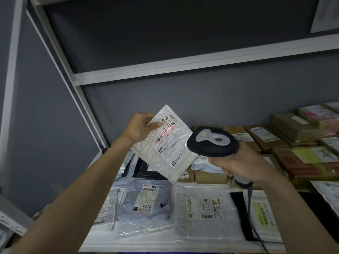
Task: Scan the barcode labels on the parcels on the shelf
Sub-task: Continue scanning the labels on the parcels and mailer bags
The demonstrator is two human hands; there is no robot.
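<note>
A white padded parcel (161, 143) is pinched at its upper corner by the left hand (140, 128), tilted label-first toward the scanner (212, 142) gripped just right of it by the right hand (236, 162).

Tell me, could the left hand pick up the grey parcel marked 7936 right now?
Probably not yet. The left hand holds a white bubble mailer up for the scanner in the right hand. The grey parcel lies uncovered below, so nothing blocks it once that hand is free.
</note>
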